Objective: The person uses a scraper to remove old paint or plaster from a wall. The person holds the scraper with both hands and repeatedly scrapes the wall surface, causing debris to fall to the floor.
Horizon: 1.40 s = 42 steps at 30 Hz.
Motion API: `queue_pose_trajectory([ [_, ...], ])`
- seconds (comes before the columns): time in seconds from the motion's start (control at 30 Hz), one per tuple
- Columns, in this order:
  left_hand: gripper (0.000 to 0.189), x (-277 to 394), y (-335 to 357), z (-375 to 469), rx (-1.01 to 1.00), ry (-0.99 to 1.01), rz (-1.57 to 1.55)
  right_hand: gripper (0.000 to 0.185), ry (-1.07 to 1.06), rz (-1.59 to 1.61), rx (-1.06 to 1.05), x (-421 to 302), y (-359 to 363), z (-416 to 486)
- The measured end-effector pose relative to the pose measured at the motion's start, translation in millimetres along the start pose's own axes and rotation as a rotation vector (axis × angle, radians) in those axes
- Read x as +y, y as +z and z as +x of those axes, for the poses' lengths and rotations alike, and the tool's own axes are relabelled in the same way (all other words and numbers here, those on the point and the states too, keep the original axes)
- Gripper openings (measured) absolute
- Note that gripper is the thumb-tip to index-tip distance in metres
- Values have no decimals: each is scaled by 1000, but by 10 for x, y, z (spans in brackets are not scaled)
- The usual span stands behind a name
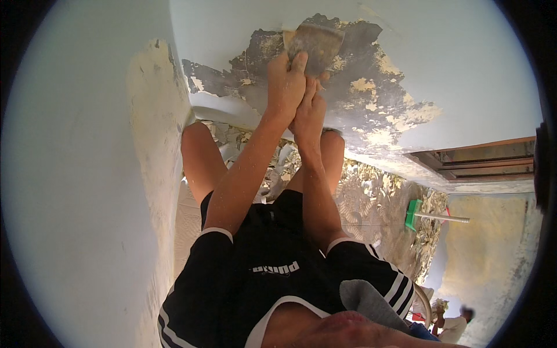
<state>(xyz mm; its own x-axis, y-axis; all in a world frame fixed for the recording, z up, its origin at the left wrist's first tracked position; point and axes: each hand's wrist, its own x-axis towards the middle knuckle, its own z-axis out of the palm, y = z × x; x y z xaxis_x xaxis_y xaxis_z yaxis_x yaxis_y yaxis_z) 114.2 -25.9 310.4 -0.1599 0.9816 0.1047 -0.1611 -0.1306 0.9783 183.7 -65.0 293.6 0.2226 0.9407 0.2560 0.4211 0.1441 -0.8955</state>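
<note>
Both of my hands are together on a wide metal scraper, its blade held against the wall in front of me. My left hand is the higher one, its thumb resting near the base of the blade. Close below and to the right, my right hand wraps the handle, which the fingers hide. Around the blade spreads a dark, rough patch of bared wall with cream remnants. Pale blue paint with a ragged edge borders this patch.
Peeled paint flakes litter the tiled floor along the wall. A side wall rises close at left. At right are a wood-framed opening, a green broom with a pale handle, and another person farther off.
</note>
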Motion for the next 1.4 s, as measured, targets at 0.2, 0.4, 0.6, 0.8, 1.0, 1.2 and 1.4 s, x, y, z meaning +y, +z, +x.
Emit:
queue_pose_trajectory([
  [0.2,34,-462,135,-8,53,54,-79,38,-87,-166,80,499,63,-126],
  [0.4,31,90,42,23,59,18,-153,40,-111,-127,34,141,48,71],
  [0.6,36,-27,-11,46,36,59,-16,44,-23,-40,-11,-54,48,64],
  [0.8,40,-161,83,31,67,175,25,41,-299,-121,180,293,150,-5],
  [1.0,32,571,96,265,52,223,-27,34,-226,-37,51,-202,26,355],
  [1.2,30,-331,162,86,114,241,-32,41,-60,7,100,369,123,-69],
  [1.4,24,226,-20,113,57,78,-91,42,-109,39,18,-70,118,159],
])
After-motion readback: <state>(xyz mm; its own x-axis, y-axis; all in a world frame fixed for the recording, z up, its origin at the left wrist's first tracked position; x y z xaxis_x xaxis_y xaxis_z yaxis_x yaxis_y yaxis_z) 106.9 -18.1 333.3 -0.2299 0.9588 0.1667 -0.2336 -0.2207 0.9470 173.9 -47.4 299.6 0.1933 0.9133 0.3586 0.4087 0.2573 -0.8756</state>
